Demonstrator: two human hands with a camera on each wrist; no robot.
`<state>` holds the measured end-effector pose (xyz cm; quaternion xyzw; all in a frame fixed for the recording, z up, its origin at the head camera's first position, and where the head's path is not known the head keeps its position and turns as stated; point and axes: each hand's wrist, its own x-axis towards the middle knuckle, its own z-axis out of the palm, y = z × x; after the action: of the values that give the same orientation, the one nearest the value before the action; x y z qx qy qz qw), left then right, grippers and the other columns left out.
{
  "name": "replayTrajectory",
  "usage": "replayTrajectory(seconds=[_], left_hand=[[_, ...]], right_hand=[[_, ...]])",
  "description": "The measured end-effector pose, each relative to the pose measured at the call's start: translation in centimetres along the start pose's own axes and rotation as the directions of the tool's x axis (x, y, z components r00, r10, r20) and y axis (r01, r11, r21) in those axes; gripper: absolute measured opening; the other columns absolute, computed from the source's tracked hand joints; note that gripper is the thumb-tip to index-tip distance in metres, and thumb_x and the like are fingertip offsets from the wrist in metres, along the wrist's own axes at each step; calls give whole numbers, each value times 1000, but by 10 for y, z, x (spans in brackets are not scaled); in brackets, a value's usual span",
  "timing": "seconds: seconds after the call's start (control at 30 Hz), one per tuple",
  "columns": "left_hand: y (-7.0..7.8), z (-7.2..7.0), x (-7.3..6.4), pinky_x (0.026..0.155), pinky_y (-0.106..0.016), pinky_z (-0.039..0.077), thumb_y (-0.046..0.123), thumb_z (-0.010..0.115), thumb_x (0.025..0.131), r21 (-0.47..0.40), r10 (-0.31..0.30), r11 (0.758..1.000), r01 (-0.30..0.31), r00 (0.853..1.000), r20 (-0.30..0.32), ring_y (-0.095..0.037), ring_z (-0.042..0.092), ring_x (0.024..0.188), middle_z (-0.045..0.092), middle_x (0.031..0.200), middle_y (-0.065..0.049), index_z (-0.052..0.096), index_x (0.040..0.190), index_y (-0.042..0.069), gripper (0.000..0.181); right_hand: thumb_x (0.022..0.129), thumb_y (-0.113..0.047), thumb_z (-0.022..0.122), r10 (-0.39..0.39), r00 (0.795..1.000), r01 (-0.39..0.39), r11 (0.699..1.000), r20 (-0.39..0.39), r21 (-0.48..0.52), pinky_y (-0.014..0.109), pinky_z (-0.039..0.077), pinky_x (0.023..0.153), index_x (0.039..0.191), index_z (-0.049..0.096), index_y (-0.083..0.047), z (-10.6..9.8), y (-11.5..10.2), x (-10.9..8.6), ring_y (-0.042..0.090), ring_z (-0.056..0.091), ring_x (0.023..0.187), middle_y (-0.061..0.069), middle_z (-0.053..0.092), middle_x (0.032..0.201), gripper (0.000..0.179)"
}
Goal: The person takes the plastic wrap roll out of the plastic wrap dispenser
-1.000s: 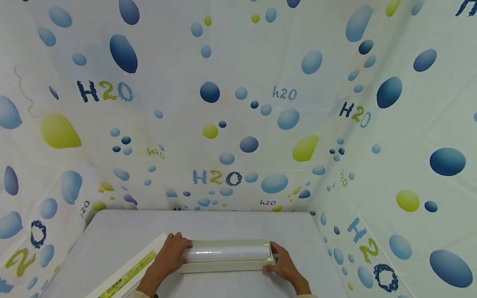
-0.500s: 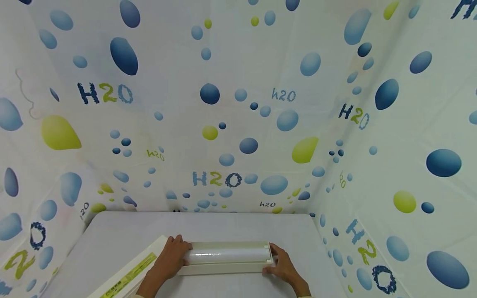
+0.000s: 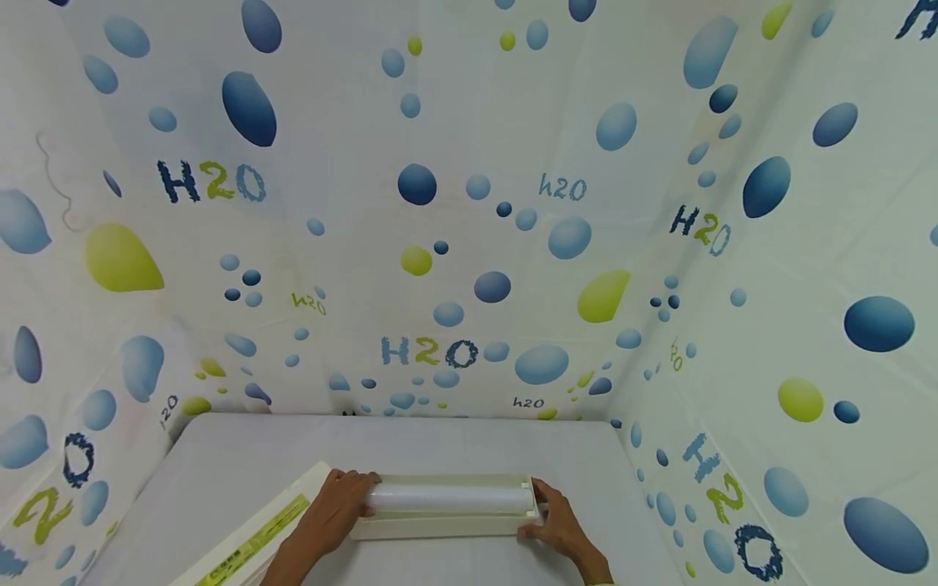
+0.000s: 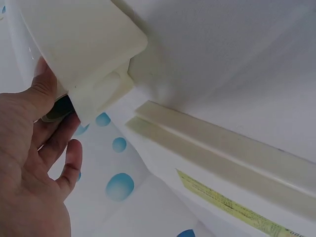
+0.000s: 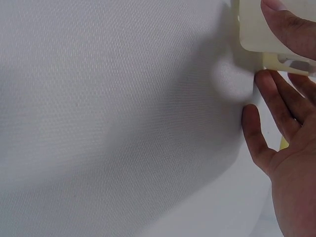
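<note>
A long cream plastic dispenser box (image 3: 440, 528) lies crosswise at the front of the table with its top open. Inside it is a roll of clear plastic film (image 3: 450, 498). My left hand (image 3: 340, 503) grips the roll's left end; in the left wrist view its thumb (image 4: 44, 89) presses the film while the fingers curl behind, by the box's end wall. My right hand (image 3: 557, 521) holds the right end of the box, thumb on the front and fingers behind, as the right wrist view also shows. The far left end of the roll is hidden by the hand.
A separate long cream cover (image 4: 222, 153) with a yellow printed label (image 3: 252, 541) lies slanted on the left, partly behind my left forearm. The white table (image 3: 410, 443) ends at a back wall and side walls of cloth with blue and green drops.
My left fingers have shifted slightly right over the roll's end, and the shine along the film looks different. The right hand keeps its hold; the head view sways a little.
</note>
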<state>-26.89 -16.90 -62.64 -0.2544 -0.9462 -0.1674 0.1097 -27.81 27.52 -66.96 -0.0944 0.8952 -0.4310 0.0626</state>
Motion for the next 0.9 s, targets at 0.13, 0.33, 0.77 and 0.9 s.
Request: replayTrajectory(seconds=[0.13,0.33,0.77,0.9], left_hand=[[-3,-2,-4,90,-37,42,27,81,93,-44,63,997,-64,997,-40,-11,61,95,79,116,3,70,136,12,47],[-7,-2,-5,87,-36,40,27,80,94,-114,78,990,-85,995,-61,-8,57,91,77,115,3,72,134,12,43],[-6,1,-4,88,-34,40,29,76,99,-211,-28,977,23,999,-21,-1,52,90,80,113,8,71,134,15,39],[-6,4,-6,86,-33,41,27,77,97,-182,6,983,-26,994,-107,0,50,87,80,111,9,71,131,13,38]], right_hand=[[79,-24,100,6,1000,-6,1000,-3,-6,68,52,109,154,50,8,2,2,-1,45,65,130,26,67,146,95],[78,-24,100,16,1000,-16,1000,-3,-7,65,53,107,154,51,7,3,2,-1,43,66,130,24,67,145,96],[77,-17,101,38,999,-38,999,-11,0,68,53,108,154,52,6,2,-3,1,46,65,132,26,67,147,94],[77,-16,101,41,999,-41,999,-11,0,68,54,107,153,52,6,2,-3,1,46,65,132,26,67,147,93]])
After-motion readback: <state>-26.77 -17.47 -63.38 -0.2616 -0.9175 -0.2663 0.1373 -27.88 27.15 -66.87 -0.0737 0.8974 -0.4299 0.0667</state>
